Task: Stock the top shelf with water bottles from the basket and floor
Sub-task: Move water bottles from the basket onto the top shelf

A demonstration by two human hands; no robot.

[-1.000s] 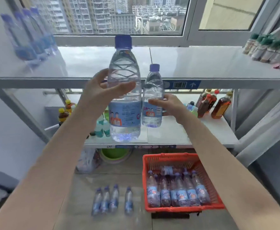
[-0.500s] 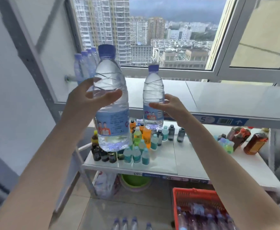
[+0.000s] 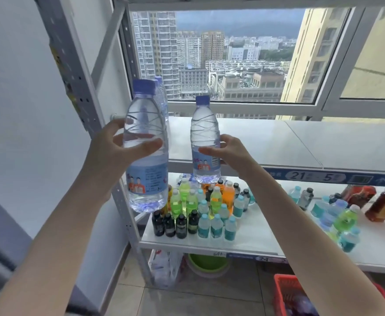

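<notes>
My left hand (image 3: pixel 116 153) grips a clear water bottle (image 3: pixel 146 160) with a blue cap and blue label, held upright in the air left of the top shelf (image 3: pixel 266 144). My right hand (image 3: pixel 230 153) grips a second, same-looking water bottle (image 3: pixel 205 142), upright in front of the shelf's left front edge, its base below the shelf surface. A few more water bottles (image 3: pixel 161 99) stand at the shelf's far left, mostly hidden behind the left-hand bottle. The red basket (image 3: pixel 282 293) shows at the bottom right corner, cut off by the frame.
The lower shelf (image 3: pixel 255 236) holds several small green, orange, teal and dark bottles, with brown bottles (image 3: pixel 383 206) at the right. A perforated metal upright (image 3: pixel 123 201) stands at the left. A green basin (image 3: pixel 207 263) and a plastic bag sit underneath. A window lies behind.
Both hands have carried their bottles up and towards the left end of the top shelf. My view has tilted up and left, so the floor bottles have left the frame.
</notes>
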